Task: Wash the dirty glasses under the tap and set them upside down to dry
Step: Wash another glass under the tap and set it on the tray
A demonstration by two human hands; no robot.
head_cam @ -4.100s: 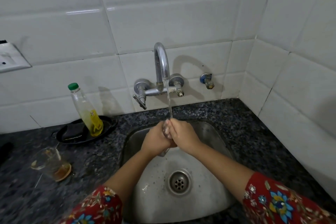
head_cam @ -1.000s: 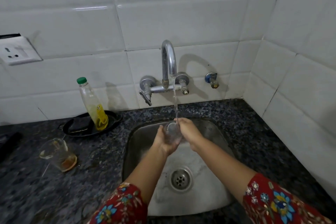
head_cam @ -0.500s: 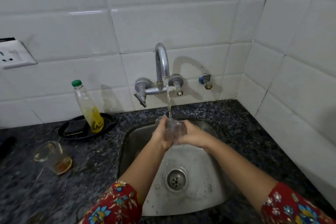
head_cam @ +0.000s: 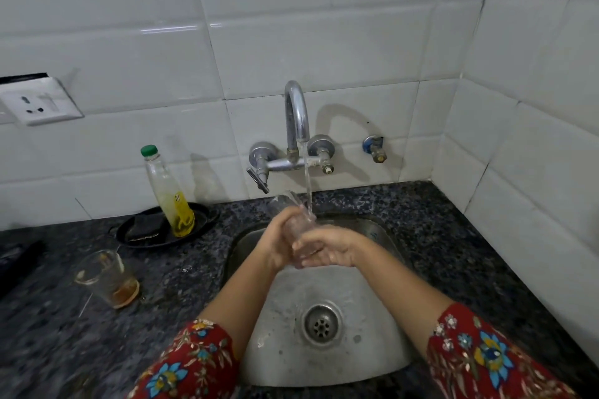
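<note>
A clear glass (head_cam: 291, 214) is held tilted over the steel sink (head_cam: 382, 350), its mouth pointing up and to the left. My left hand (head_cam: 279, 240) wraps its middle and my right hand (head_cam: 327, 251) cups its base. Water runs from the chrome tap (head_cam: 296, 113) and falls past the glass's right side onto my hands. A second glass (head_cam: 107, 278), dirty with brown residue at the bottom, stands on the dark granite counter (head_cam: 81, 334) to the left of the sink.
A green-capped bottle of yellow liquid (head_cam: 168, 194) stands in a black dish (head_cam: 201, 220) with a dark scrub pad behind the dirty glass. A wall socket (head_cam: 39, 104) is at the left. White tiled walls close the back and right.
The glass was upright under the stream a moment ago; it is now tipped over to the left, and my right hand has slid down to its base.
</note>
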